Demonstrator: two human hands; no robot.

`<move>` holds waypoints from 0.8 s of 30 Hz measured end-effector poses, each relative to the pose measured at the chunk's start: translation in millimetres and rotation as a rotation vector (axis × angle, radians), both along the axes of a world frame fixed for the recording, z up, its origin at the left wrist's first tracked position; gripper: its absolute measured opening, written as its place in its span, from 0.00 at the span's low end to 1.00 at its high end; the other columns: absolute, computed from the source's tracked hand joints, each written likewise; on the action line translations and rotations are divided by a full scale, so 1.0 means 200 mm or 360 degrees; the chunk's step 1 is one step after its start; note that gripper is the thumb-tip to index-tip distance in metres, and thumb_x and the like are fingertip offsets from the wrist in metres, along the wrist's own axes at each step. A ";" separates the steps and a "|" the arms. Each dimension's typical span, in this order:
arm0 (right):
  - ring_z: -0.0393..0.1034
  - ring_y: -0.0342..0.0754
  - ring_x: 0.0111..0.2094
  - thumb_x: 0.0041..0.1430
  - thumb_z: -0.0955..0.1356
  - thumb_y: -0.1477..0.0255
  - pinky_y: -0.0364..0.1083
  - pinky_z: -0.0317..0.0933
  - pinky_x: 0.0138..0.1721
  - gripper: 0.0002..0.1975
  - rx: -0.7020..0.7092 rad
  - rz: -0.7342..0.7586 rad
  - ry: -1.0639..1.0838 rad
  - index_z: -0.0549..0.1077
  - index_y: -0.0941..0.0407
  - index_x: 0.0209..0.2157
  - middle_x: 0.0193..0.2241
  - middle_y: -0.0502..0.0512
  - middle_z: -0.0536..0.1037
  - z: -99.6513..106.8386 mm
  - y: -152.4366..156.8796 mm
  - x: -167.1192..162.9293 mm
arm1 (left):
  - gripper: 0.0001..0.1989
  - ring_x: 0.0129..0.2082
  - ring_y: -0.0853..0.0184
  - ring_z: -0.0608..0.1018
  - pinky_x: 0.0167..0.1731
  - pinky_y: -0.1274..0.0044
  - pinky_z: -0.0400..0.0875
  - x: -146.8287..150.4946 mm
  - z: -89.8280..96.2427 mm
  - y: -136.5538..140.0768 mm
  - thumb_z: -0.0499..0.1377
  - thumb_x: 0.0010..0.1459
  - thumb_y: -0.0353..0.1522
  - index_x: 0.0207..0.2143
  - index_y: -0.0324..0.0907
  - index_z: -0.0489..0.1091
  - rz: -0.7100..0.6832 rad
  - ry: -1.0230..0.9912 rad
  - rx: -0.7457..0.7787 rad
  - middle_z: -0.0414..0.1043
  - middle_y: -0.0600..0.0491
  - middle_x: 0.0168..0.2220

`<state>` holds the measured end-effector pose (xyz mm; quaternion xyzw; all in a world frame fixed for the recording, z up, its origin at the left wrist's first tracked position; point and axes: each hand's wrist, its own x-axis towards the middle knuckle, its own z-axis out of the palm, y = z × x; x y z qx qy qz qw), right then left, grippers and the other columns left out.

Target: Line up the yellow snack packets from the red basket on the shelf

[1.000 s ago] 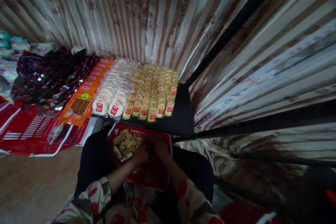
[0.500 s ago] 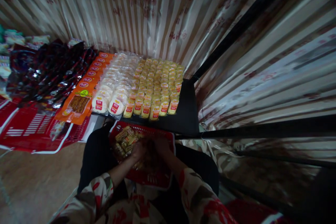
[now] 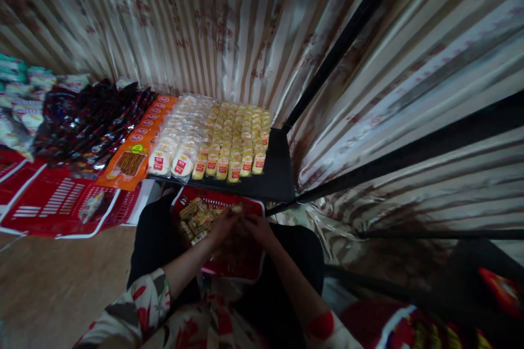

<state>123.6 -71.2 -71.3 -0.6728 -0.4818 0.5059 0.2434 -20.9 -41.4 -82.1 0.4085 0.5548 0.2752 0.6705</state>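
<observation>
My left hand (image 3: 224, 226) is closed over a red plastic basket on my lap, a small gold-wrapped snack (image 3: 236, 209) showing at its fingertips. Close beside it, my right hand (image 3: 257, 229) has its fingers bent inward near that snack; what they grip is too dark to make out. The basket (image 3: 263, 253) holds a heap of gold-wrapped snacks (image 3: 197, 218) on its left side, while its right part lies in shadow. On a black table (image 3: 278, 174) just beyond stand rows of yellow-wrapped snacks (image 3: 234, 169) with red labels.
Left of those rows lie clear packs of round white crackers (image 3: 183, 162), an orange packet (image 3: 123, 166) and dark shiny packets (image 3: 85, 125). Red baskets (image 3: 61, 196) stand at the left. Black poles (image 3: 409, 155) and a striped curtain (image 3: 229, 27) bound the right and back.
Both hands have risen from deep in the basket toward its far side, and a small wrapped snack now shows between them. The view has shifted slightly to the right.
</observation>
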 end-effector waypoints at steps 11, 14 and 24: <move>0.72 0.47 0.31 0.50 0.67 0.61 0.48 0.67 0.36 0.19 0.0562 -0.0469 0.0250 0.72 0.56 0.41 0.34 0.55 0.78 0.24 -0.08 0.01 | 0.10 0.25 0.75 0.73 0.26 0.85 0.66 0.10 0.33 0.00 0.56 0.49 0.26 0.37 0.38 0.66 0.0028 0.0032 0.0322 0.72 0.57 0.27; 0.70 0.48 0.36 0.55 0.63 0.63 0.49 0.64 0.42 0.16 0.0936 -0.0419 -0.0347 0.71 0.56 0.43 0.38 0.58 0.75 0.32 -0.10 0.00 | 0.07 0.25 0.75 0.72 0.26 0.84 0.65 0.15 0.40 0.02 0.58 0.50 0.29 0.34 0.39 0.65 0.0110 0.0255 0.0389 0.70 0.56 0.27; 0.69 0.50 0.40 0.54 0.64 0.67 0.49 0.65 0.42 0.16 0.0980 -0.0542 -0.0300 0.67 0.57 0.44 0.40 0.60 0.73 0.34 -0.04 0.00 | 0.08 0.30 0.73 0.74 0.31 0.83 0.69 0.24 0.51 0.08 0.52 0.56 0.30 0.39 0.41 0.66 -0.0018 0.0312 0.0498 0.73 0.54 0.33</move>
